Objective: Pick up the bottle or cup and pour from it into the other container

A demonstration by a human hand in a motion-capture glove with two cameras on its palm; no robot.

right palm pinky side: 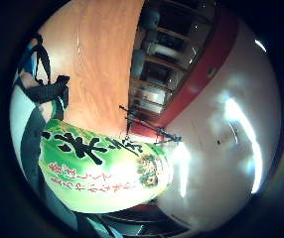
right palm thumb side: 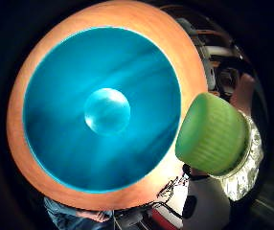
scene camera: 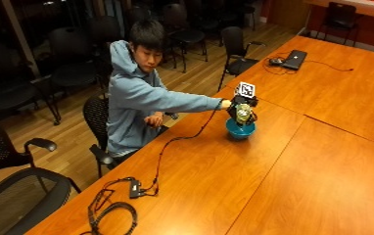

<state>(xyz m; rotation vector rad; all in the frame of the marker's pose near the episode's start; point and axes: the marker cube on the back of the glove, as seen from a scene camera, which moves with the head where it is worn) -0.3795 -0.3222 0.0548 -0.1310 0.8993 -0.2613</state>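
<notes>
A blue bowl [scene camera: 240, 130] stands on the wooden table [scene camera: 291, 161] near its left edge. Just above it my gloved right hand [scene camera: 241, 105] grips a green-labelled bottle [scene camera: 243, 115], tilted down toward the bowl. In the thumb side palm view the bottle's ribbed green cap [right palm thumb side: 211, 134] is on and hangs over the rim of the bowl [right palm thumb side: 103, 110], whose blue inside looks empty. The bottle's green label [right palm pinky side: 102, 168] with dark and red lettering fills the space close to the palm in the little finger side view.
A closed laptop [scene camera: 294, 58] with a cable lies at the table's far end. A black cable and small box [scene camera: 135, 188] trail along the near left edge. Office chairs [scene camera: 31, 191] stand beside the table. The person's bare hand [scene camera: 153, 119] rests at their lap.
</notes>
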